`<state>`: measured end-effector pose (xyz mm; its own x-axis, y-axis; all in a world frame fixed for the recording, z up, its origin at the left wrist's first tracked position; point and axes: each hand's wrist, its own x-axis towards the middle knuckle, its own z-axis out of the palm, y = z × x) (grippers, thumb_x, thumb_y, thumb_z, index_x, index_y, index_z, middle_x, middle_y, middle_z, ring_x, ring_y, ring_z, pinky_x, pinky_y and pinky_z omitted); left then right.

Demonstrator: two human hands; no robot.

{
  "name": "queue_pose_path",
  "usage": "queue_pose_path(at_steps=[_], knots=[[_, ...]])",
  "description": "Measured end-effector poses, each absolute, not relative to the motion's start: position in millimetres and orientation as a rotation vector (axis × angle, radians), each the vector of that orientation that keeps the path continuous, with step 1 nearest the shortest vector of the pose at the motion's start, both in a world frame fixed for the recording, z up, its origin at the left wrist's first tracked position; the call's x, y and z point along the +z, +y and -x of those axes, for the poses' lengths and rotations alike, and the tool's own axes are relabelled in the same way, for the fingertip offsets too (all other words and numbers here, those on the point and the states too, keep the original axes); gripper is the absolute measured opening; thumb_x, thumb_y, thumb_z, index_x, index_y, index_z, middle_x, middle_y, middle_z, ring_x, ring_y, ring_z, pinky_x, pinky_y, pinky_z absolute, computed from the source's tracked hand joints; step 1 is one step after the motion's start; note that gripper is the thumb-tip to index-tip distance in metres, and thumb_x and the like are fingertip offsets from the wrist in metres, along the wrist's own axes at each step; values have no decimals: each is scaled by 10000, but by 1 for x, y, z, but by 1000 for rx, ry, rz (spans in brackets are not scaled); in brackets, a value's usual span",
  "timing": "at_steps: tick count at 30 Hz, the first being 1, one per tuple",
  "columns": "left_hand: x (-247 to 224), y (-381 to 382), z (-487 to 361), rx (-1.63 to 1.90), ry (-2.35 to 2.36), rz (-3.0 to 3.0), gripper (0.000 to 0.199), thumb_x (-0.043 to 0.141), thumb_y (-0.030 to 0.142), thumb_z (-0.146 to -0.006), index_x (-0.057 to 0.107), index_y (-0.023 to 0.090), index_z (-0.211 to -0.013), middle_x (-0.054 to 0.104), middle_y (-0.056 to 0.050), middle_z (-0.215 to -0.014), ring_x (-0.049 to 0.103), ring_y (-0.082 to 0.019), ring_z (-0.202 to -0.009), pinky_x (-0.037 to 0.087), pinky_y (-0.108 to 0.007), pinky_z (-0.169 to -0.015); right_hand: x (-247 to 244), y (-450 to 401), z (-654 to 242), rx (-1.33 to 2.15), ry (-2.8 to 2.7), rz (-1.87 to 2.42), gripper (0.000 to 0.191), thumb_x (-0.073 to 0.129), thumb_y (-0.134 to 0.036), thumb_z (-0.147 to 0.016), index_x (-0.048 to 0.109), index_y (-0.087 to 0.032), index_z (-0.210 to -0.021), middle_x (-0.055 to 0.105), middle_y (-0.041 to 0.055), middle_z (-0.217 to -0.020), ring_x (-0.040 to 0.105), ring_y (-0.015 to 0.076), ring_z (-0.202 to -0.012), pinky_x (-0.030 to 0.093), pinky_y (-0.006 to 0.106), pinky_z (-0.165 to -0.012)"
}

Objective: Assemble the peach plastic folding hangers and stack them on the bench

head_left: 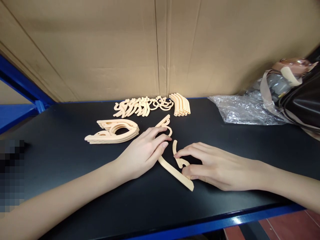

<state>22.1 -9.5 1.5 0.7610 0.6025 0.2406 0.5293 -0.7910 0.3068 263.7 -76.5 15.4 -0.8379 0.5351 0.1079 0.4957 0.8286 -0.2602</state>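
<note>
Between my hands lies a beige plastic folding hanger point(176, 172), with one long arm angled toward the front and another end pointing to the back. My left hand point(146, 150) grips its middle from above, fingers over the round centre part and thumb beside them, hiding much of it. A small curved beige hanger piece point(177, 156) stands out beside the long arm. My right hand point(212, 165) holds this piece with bent fingers, index fingertip on its curve and thumb near the arm. Left of my left hand rests a stack of folded beige hangers point(125, 135).
Along the back of the black table point(75, 186) lie loose beige hooks point(132, 106) and a bundle of curved hanger arms point(180, 105). Cardboard point(112, 50) rises behind. Clear plastic wrap point(240, 110) and a dark bag point(303, 103) are at the right.
</note>
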Motion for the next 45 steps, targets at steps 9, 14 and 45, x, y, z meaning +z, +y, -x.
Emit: queue_pose_path(at_steps=[9,14,45], knots=[[0,-10,-24,549,860,-2788,318,338,254,-984,584,195,-1177,469,-65,-1354,433,-210,-1243,381,-364,-1050,5,-79,-253,141,-2661,865,441,524,-540,-873,594,-126,-1008,590,134,-1086,508,244,-1031,433,404,-896],[0,-10,-24,653,839,-2694,301,345,175,-965,515,183,-1213,494,-66,-1313,457,-178,-1222,389,-335,-1045,4,-84,-248,129,-2645,821,418,561,-502,-859,613,-112,-999,619,120,-1027,535,237,-992,404,411,-927],[1,-8,-22,634,733,-2771,412,581,263,-853,483,193,-1247,425,-98,-1410,366,-243,-1326,369,-414,-1093,2,-54,-278,-87,-2382,1252,152,516,-274,-921,554,-180,-1034,666,30,-884,607,167,-805,406,383,-907]])
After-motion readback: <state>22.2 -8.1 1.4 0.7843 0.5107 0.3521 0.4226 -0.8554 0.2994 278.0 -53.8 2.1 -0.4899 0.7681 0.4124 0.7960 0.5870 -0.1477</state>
